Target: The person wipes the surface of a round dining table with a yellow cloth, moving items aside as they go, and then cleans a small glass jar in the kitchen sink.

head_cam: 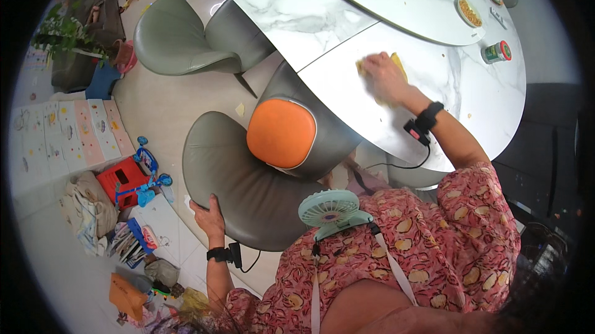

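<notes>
My right hand (pixel 386 76) presses a bunched yellow cloth (pixel 399 65) onto the white marble-patterned tabletop (pixel 334 87), its edges showing on both sides of the fingers. Small crumbs lie on the surface nearby. On the left, my left hand (pixel 208 218) rests at the outer back edge of a grey leather chair (pixel 232 185), thumb and fingers spread; something small and white shows beside the fingers. An orange booster cushion (pixel 281 133) sits on that chair's seat. A light green handheld fan (pixel 331 211) hangs on a strap at my chest.
A jar with a red lid (pixel 496 52), a bowl of food (pixel 469 12) and a remote control (pixel 497 18) are on the table's far right. Another grey chair (pixel 172 36) stands upper left. A blue toy scooter (pixel 146 190), a red plastic stool and bags crowd the lower left.
</notes>
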A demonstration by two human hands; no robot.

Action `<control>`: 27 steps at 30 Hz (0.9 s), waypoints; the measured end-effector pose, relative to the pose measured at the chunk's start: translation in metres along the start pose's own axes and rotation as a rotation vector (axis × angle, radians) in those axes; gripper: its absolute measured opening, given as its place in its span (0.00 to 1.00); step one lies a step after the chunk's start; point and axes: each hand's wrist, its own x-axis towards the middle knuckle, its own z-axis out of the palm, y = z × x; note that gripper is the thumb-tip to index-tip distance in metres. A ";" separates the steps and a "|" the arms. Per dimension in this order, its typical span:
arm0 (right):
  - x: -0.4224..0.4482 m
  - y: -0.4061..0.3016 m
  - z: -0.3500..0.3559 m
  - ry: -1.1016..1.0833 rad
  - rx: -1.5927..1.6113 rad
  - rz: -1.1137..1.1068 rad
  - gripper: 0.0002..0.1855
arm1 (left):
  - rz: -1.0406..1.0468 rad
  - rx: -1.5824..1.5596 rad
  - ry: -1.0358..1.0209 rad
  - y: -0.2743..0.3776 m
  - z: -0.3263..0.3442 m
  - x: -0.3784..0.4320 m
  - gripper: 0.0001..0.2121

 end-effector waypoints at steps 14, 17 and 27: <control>0.015 0.019 0.015 0.045 -0.088 -0.033 0.20 | 0.018 0.037 -0.005 -0.007 0.005 0.001 0.29; 0.028 0.022 0.018 0.082 -0.147 0.056 0.20 | 0.026 -0.015 0.003 -0.008 0.010 0.000 0.29; 0.021 0.025 0.022 0.078 -0.100 0.050 0.21 | -0.048 0.011 -0.034 -0.006 0.005 -0.003 0.30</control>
